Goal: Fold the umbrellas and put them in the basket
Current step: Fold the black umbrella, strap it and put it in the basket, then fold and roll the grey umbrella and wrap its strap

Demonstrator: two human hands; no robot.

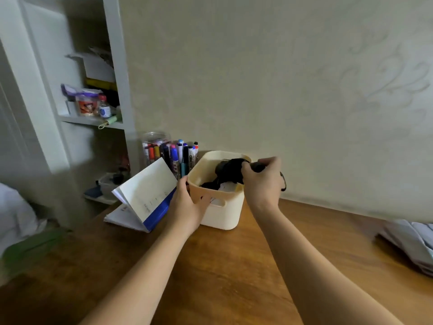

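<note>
Wooden table (234,266) | left grip (185,205) grasping basket (222,216) | right grip (262,181) grasping black umbrella (228,171)

Umbrella handle (257,167) mostly hidden in the grip of the right hand (262,184) (white cloth (410,240) cropped at edge)

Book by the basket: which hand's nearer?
Left. The left hand grips the basket at the corner beside the book; the right hand holds the black umbrella across the basket, farther off.
</note>
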